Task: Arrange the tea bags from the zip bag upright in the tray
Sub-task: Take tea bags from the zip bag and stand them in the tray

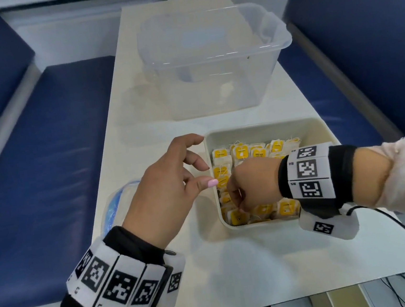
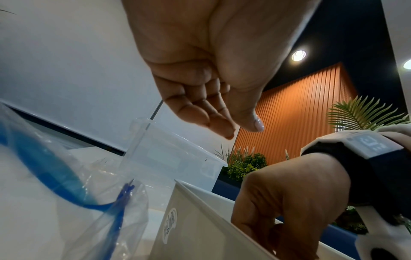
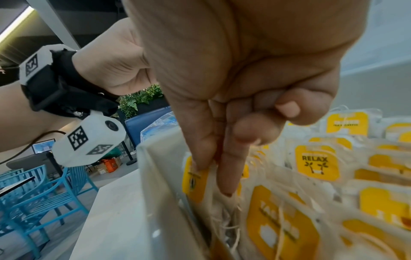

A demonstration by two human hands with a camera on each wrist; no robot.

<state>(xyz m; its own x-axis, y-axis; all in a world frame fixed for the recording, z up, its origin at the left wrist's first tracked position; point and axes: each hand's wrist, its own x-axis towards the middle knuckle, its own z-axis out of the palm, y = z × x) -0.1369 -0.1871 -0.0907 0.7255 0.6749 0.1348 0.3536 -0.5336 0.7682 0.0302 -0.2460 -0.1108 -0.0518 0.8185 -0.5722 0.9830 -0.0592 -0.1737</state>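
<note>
A white tray (image 1: pixel 256 126) holds rows of upright tea bags (image 1: pixel 241 153) with yellow tags. My right hand (image 1: pixel 237 206) reaches down into the tray's near left corner. In the right wrist view thumb and forefinger (image 3: pixel 213 177) point down and pinch a white tea bag (image 3: pixel 212 197) next to the tray wall (image 3: pixel 151 184); the other fingers are curled. My left hand (image 1: pixel 197 164) hovers just left of the tray, fingers loosely bent, holding nothing (image 2: pixel 233 130). Under it lies the clear zip bag (image 1: pixel 113 207) with a blue seal (image 2: pixel 66 184).
A large clear plastic bin (image 1: pixel 211 60) stands on the white table (image 1: pixel 233 262) behind the tray. Blue bench seats (image 1: pixel 48 169) run along both sides. A black cable (image 1: pixel 390 218) trails from my right wrist over the table's right edge.
</note>
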